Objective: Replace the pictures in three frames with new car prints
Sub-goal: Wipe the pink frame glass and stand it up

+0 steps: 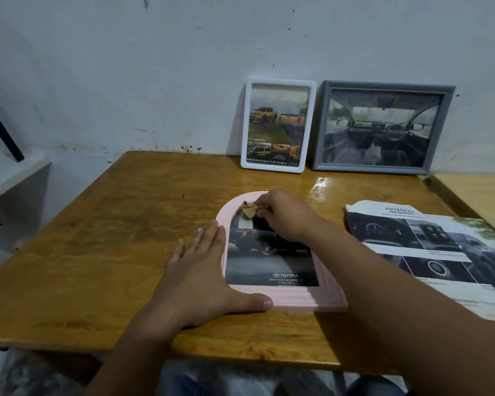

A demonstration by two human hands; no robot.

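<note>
My left hand (200,270) lies flat, fingers straight, against the left edge of the pink arched frame (297,300) lying face up on the wooden table (103,241), a dark Toyota truck print inside it. My right hand (283,217) pinches a small tan cloth (249,211) at the frame's arch. Farther back, a white frame (277,125) and a grey frame (383,125), both holding car prints, lean on the wall.
</note>
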